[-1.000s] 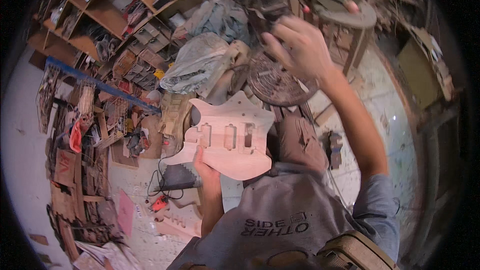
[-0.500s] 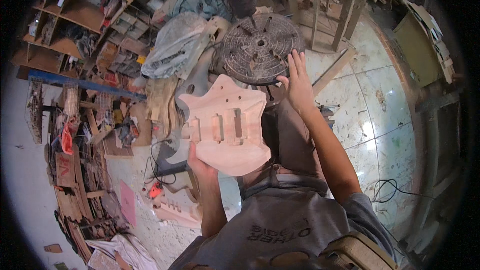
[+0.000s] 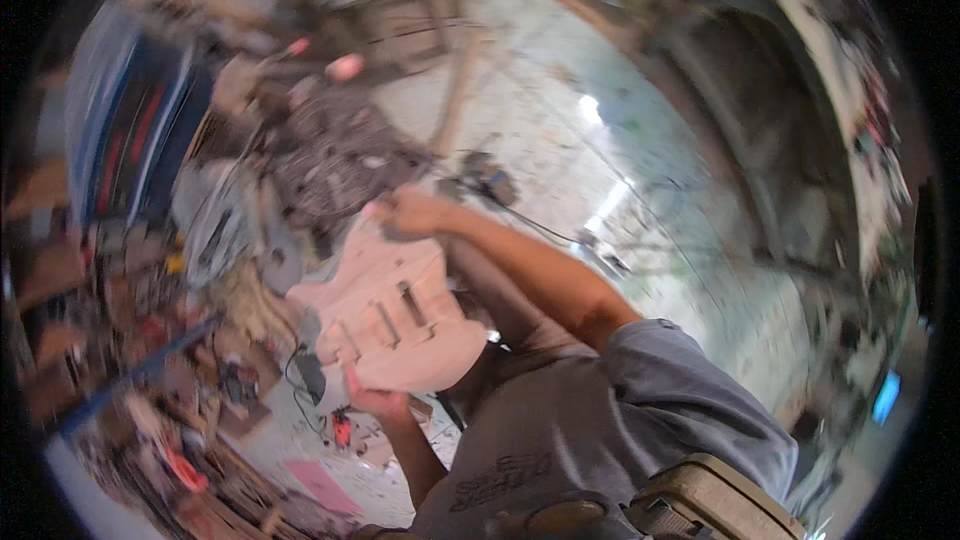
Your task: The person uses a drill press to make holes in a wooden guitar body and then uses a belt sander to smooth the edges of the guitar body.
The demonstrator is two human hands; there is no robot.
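A pale, unfinished wooden electric guitar body (image 3: 400, 315) is held tilted in front of my torso. Several rectangular pockets are cut into its face. My left hand (image 3: 378, 398) grips its lower left edge, thumb on the face and the other fingers hidden beneath. At the upper end, my right hand (image 3: 415, 213) closes over the tip of a horn; motion blur softens its fingers. Just beyond lies the dark round slotted machine table (image 3: 345, 155), blurred.
Shelves and piles of wood scraps (image 3: 180, 450) fill the left side. Grey plastic sheeting (image 3: 215, 230) lies beside the machine table. A pink sheet (image 3: 322, 487) and a red-and-black tool (image 3: 342, 430) are on the floor. A wooden stool (image 3: 400, 20) stands beyond, on the tiled floor.
The view has swung to the right. My right hand has come off the round machine table and taken hold of the guitar body's horn. My left hand keeps its grip.
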